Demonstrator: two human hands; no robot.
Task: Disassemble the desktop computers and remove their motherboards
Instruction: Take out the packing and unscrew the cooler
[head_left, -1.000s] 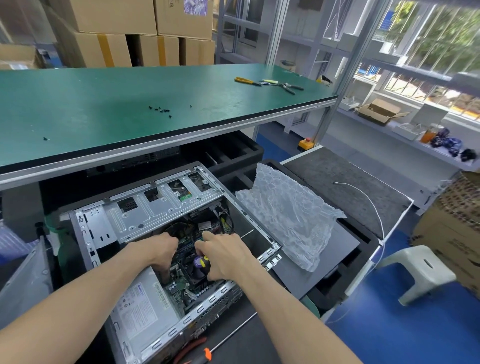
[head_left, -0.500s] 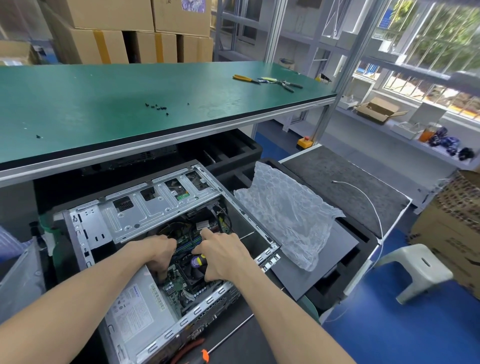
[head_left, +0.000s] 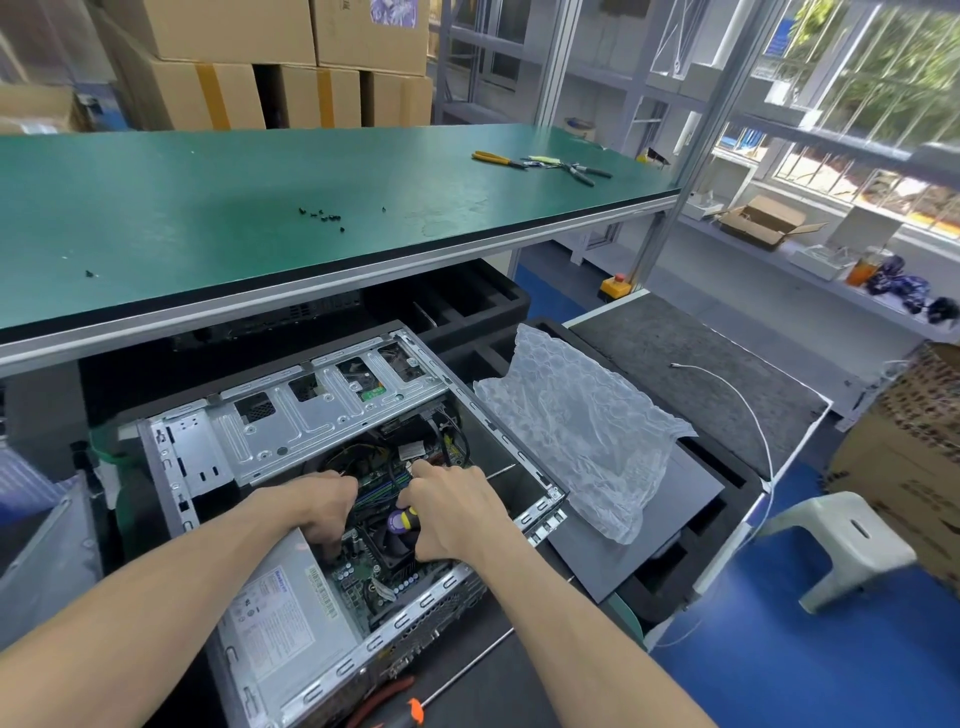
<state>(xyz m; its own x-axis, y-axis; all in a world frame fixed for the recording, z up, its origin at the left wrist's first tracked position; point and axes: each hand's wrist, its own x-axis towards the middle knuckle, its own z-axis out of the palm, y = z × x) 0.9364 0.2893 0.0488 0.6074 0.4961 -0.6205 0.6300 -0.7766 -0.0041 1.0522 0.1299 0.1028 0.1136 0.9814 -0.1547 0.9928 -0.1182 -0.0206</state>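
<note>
A long-shafted screwdriver with an orange handle (head_left: 415, 711) lies nearest, beside the open grey metal computer case (head_left: 332, 415) below the desk. Inside the case, the right hand (head_left: 452, 512) grips a yellow-and-black screwdriver handle with a purple cap (head_left: 401, 518) over the green motherboard (head_left: 382, 577); the left hand (head_left: 317, 512) curls its fingers down onto the board beside the silver labelled power supply (head_left: 283, 618). Clear bubble wrap (head_left: 576, 431) lies to the right. Farther off, small black screws (head_left: 322, 214) and yellow-handled pliers (head_left: 498, 158) rest on the green desk (head_left: 208, 208).
</note>
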